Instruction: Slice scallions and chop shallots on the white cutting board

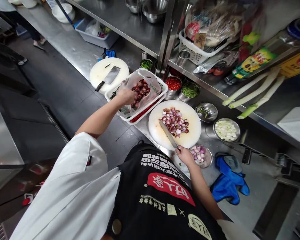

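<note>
Head view puts the fingers of the left hand (127,96) curled at the mouth of a clear plastic bag (153,87); their tips are hidden, so whether they pinch the plastic or one of the dark, unpeeled onions (141,90) inside cannot be told. The fingers of the right hand (185,155) are closed around the handle of a knife (168,135), its blade reaching over the round cutting board (155,133) to the near side of a pile of cut purple onion pieces (175,121). Judging by the two hands, the step in hand is at the bag, with the knife idle rather than slicing. The next move calls for the left fingers to clear the loose plastic without dragging it, and for the right to keep the edge low and away from them should they come over to the board. Just beyond the right hand stands a bowl of peeled purple onions (202,155), close by the board's edge. The bag lies in a white tray (165,87), beside a second board (122,68) bearing a cleaver (112,76). Farther out are bowls of chopped red chillies (173,83) and pale diced pieces (226,130), and blue gloves (228,183) on the counter.
</note>
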Available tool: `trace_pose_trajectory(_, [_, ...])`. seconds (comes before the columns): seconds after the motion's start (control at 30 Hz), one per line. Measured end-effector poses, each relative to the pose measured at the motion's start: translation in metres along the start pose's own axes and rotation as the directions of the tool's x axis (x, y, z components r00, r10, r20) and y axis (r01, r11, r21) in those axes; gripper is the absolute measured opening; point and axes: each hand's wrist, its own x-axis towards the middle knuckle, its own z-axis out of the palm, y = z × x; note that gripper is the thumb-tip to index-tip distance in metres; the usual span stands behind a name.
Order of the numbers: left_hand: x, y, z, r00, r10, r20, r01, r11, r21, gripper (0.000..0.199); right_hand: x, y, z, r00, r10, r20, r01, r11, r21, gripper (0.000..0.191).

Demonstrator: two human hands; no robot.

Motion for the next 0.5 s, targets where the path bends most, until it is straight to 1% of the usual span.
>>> trace_pose_trajectory(0.07, [0.013, 0.001, 0.01, 0.994, -0.096, 0.056, 0.093, 0.995, 0.043, 0.039, 0.0, -0.002, 0.0, 1.0, 0.013, 0.015, -0.013, 1.0, -0.017, 0.032])
trace_pose_trajectory(0.13, [0.018, -0.001, 0.018, 0.981, -0.184, 0.068, 0.178, 0.981, 0.081, 0.038, -0.001, -0.004, -0.001, 1.0, 0.024, 0.019, -0.024, 0.999, -0.026, 0.033])
trace_pose_trajectory(0.2, [0.017, -0.003, 0.022, 0.972, -0.224, 0.068, 0.217, 0.971, 0.098, 0.039, -0.001, -0.006, -0.001, 0.999, 0.033, 0.017, -0.032, 0.999, -0.031, 0.034])
trace_pose_trajectory(0.3, [0.018, -0.007, 0.025, 0.975, -0.218, 0.048, 0.213, 0.973, 0.09, 0.041, -0.003, -0.009, -0.003, 0.999, 0.043, 0.024, -0.042, 0.998, -0.041, 0.034])
trace_pose_trajectory(0.4, [0.021, -0.012, 0.03, 0.98, -0.199, -0.022, 0.2, 0.979, 0.047, 0.039, -0.004, -0.012, -0.005, 0.998, 0.047, 0.03, -0.046, 0.998, -0.042, 0.034])
trace_pose_trajectory(0.5, [0.022, -0.017, 0.034, 0.982, -0.179, -0.056, 0.179, 0.984, 0.012, 0.044, -0.005, -0.013, -0.007, 0.998, 0.047, 0.031, -0.046, 0.998, -0.036, 0.034])
